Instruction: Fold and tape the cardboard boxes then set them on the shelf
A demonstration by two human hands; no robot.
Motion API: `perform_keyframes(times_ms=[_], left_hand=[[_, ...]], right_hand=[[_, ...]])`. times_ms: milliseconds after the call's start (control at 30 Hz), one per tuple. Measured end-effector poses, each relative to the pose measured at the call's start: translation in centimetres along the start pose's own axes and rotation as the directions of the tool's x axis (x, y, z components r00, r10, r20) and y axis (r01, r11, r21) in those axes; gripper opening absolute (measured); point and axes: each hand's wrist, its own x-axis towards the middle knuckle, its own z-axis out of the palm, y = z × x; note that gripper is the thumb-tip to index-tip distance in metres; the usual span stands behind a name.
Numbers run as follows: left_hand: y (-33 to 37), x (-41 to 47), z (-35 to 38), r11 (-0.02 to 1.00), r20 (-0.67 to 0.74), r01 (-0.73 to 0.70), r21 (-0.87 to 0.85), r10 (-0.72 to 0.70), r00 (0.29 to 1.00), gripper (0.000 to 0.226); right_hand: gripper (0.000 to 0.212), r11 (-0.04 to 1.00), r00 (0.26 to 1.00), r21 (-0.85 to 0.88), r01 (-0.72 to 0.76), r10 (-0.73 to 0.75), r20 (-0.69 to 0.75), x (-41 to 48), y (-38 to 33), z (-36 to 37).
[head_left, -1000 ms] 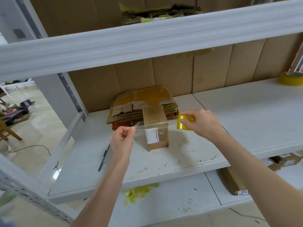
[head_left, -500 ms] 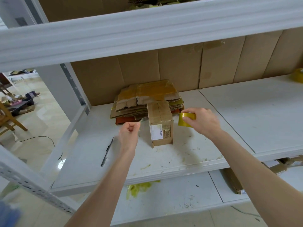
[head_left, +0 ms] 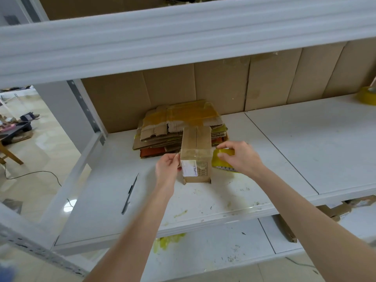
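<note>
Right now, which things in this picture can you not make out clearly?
Head view:
The label on the small box: print too small to read.
The tape roll: partly covered by the right hand.
The left hand: fingers hide whether it pinches tape or presses the box.
The second tape roll: cut off by the right edge.

Bright, even daylight; soft shadows, wide-angle bending, blurred edges

A slim dark tool [head_left: 130, 193] lies flat, and a black cable [head_left: 36, 173] crosses the tiled floor [head_left: 50, 147].
</note>
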Motion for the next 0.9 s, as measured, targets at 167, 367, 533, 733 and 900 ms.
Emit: perform_keyframes(times_ms=[167,367,533,733,900], left_hand=[[0.3,0.2,0.0,0.998,0.050,0.046,-0.048,-0.044,0.998,0.063],[0.4,-2.1,-0.7,0.813,-0.075,-0.434,0.388,0.497,0.864,0.032],[0.9,-3.5,0.5,0.274,0.455,-0.831,0.484,0.732,0.507,0.035],[0.7,-2.5,0.3,0.355,0.443,-0.769,0.532,0.657,0.610,0.045],[0.8,-2.0,0.4,0.352,0.448,-0.760,0.546,0.644,0.620,0.045]], right_hand=[[0.022,1.000,1.000,-0.008,-0.014,0.014,-0.012,0.0,0.1,-0.4],[0.024,1.000,1.000,-0.008,-0.007,0.007,0.018,-0.2,0.2,-0.5],[0.025,1.000,0.998,0.025,-0.007,0.006,0.057,-0.2,0.4,-0.9],[0.038,0.947,0.984,0.320,-0.035,-0.025,0.179,-1.5,2.7,-2.2],[0.024,0.897,0.986,0.434,-0.079,0.006,0.166,-2.4,3.2,-2.5]])
